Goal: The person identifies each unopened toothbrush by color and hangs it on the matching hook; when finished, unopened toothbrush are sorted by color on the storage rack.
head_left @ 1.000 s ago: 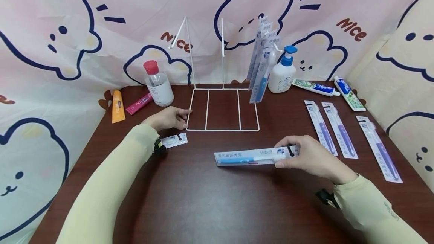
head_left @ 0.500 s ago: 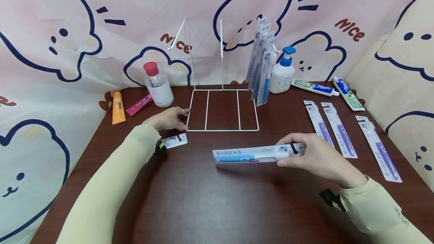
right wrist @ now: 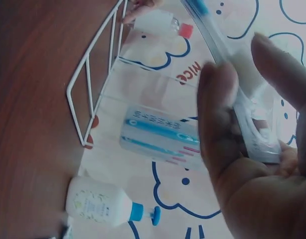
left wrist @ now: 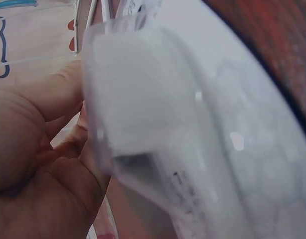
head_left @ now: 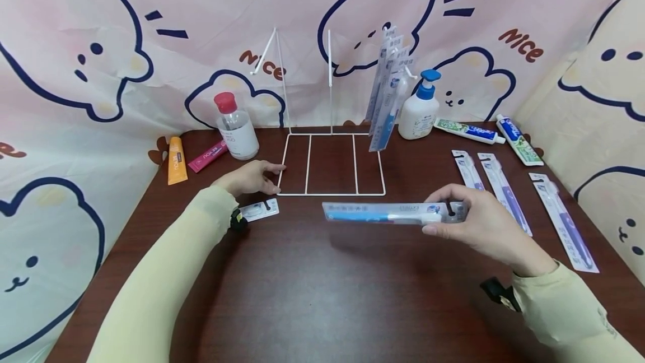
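My right hand [head_left: 473, 220] pinches the hang-tab end of a packaged toothbrush [head_left: 375, 213] with a blue handle, held level above the table, its handle end pointing left. My left hand [head_left: 252, 177] grips the left side of a white wire display rack [head_left: 331, 194], index finger and thumb at its base bar. Several packaged toothbrushes [head_left: 388, 94] hang from the rack's right hook. Another packaged toothbrush [head_left: 261, 209] lies mostly hidden under the left forearm; its clear blister [left wrist: 138, 94] fills much of the left wrist view.
Three packaged purple toothbrushes [head_left: 563, 223] lie at the right. Behind them are two toothpaste tubes [head_left: 519, 140] and a pump bottle [head_left: 419, 113]. A red-capped bottle [head_left: 239, 133], a pink tube [head_left: 208, 156] and an orange tube [head_left: 177, 161] are at back left. Patterned cloth encloses the table.
My right hand has lifted the packaged toothbrush from near the tabletop and shifted it slightly right. The hanging packages have swayed. My left hand stays at the rack.
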{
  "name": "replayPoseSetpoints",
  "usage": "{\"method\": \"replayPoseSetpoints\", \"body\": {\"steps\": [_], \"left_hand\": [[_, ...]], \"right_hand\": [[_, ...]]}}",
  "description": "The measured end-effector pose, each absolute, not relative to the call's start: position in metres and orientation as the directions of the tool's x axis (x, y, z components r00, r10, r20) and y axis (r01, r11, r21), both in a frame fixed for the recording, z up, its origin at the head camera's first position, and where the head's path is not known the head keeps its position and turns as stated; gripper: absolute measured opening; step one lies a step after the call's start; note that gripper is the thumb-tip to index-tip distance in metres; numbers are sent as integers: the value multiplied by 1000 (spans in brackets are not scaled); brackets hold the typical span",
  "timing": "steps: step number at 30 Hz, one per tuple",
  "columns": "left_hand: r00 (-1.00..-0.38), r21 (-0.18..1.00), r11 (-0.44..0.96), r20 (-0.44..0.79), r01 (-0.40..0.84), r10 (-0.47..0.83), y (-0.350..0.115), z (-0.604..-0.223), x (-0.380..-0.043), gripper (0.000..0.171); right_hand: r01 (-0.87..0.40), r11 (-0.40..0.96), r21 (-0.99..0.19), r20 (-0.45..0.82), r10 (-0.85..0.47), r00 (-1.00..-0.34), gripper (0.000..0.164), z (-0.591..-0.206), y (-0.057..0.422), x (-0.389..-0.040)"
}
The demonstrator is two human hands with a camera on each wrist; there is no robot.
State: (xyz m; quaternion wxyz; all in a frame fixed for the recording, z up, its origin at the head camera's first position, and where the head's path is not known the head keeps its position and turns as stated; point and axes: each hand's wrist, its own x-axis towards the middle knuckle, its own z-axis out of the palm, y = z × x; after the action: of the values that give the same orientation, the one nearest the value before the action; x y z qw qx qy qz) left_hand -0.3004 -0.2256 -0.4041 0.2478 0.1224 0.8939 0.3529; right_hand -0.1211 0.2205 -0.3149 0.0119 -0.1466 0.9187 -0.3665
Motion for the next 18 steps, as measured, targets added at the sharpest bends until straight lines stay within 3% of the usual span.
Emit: {"method": "replayPoseSetpoints", "body": {"steps": [7, 11, 18], "left_hand": [[-841, 738, 672, -321, 66, 435, -223, -405, -298, 72], [-843, 734, 676, -323, 64, 430, -224, -405, -300, 73], [-835, 725, 689, -364, 24, 412, -225, -404, -300, 72]], "right_hand": [[-244, 698, -673, 228, -118, -966, 37, -295, 226, -121], [-297, 712, -636, 331, -95, -939, 34, -283, 227, -125], [-351, 457, -817, 362, -67, -930, 34, -275, 221, -156]]}}
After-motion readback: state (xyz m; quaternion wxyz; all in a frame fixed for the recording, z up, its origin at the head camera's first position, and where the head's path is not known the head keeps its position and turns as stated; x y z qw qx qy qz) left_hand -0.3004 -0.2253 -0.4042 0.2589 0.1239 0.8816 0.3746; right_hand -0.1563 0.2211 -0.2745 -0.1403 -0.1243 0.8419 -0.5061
